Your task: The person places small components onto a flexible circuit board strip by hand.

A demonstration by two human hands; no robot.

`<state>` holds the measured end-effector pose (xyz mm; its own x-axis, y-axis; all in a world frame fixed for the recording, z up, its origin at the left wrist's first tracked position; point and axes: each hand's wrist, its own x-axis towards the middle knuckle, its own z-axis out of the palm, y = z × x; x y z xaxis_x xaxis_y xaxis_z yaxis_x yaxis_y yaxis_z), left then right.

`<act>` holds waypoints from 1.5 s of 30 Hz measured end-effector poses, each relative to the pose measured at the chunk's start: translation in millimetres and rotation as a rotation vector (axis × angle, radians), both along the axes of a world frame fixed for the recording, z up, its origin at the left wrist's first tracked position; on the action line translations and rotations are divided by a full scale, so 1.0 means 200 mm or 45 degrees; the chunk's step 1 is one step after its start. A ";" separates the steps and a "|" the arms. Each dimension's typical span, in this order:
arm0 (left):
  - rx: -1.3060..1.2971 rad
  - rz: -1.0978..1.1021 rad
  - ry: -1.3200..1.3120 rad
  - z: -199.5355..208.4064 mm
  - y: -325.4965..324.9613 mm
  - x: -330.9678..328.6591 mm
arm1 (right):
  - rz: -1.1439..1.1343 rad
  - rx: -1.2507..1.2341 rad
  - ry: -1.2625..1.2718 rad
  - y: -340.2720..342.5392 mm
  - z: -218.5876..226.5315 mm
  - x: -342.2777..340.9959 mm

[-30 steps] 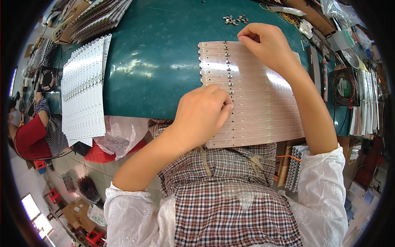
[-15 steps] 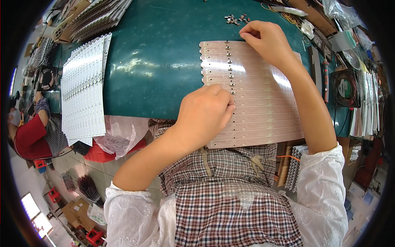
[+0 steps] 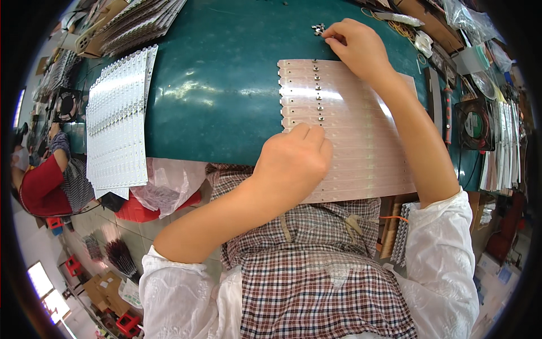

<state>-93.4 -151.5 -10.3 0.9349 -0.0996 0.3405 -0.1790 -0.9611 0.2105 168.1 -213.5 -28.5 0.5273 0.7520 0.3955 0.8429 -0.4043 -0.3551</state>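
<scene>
A pinkish-tan panel of joined long strips (image 3: 367, 152) lies on the green table in front of me and overhangs its near edge. Small metal connector-like pieces (image 3: 319, 98) stand in a column down its left part. My left hand (image 3: 294, 161) is closed over the panel at the lower end of this column; its fingertips are tucked under, so whatever they hold is hidden. Past the panel's far edge, my right hand (image 3: 360, 48) pinches with thumb and forefinger at a small loose pile of the same pieces (image 3: 318, 27). I cannot make out anything between those fingers.
White strip boards (image 3: 117, 121) lie stacked at the left of the green table (image 3: 209, 107), with more boards (image 3: 138, 25) behind. On the right are a red-handled tool (image 3: 447, 116), a black fan (image 3: 474, 123) and upright strips (image 3: 507, 144). Another person in red (image 3: 45, 186) sits far left.
My right hand has moved slightly away from me, up to the loose pile, and covers part of it. My left hand has shifted a little right and toward me along the column.
</scene>
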 end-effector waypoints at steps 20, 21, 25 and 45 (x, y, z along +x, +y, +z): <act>-0.292 0.397 -0.150 -0.08 0.54 0.72 | 0.011 0.151 0.717 -0.30 0.24 -0.32; -0.202 0.422 -0.214 -0.11 0.55 0.78 | 0.054 0.138 0.772 -0.35 0.23 -0.38; -0.154 0.410 -0.280 -0.19 0.57 0.92 | 0.081 -0.050 0.937 -0.50 0.25 -0.61; -0.827 0.507 0.000 -0.02 0.58 0.53 | 0.297 -0.078 0.563 -0.51 0.12 -0.80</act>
<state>11.8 -35.2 -14.6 0.8585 0.4653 0.2154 0.1551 -0.6360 0.7559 7.2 -315.6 -4.7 0.4497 0.8847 0.1233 0.6872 -0.2545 -0.6804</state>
